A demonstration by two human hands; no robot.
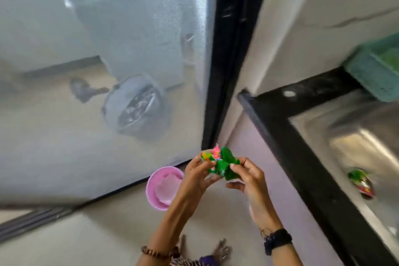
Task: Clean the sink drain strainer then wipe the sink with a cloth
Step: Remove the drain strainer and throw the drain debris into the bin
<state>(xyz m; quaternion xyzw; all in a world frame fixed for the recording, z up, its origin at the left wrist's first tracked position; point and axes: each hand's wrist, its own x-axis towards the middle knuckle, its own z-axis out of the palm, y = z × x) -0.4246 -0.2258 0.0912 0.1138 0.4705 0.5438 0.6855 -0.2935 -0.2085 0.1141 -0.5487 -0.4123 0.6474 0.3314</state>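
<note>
my left hand [197, 171] and right hand [248, 176] pinched the green wrappers [224, 166]; loose scraps risked dropping beside the pink bin [160, 188].

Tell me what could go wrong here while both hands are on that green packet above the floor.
The green packet is pinched between the left hand and right hand over the floor, not the sink; if it tears open, contents may spill near the pink bowl.
A second green packet lies in the sink basin and could get in the way of wiping.
The view is motion-blurred, so details are uncertain.
</note>
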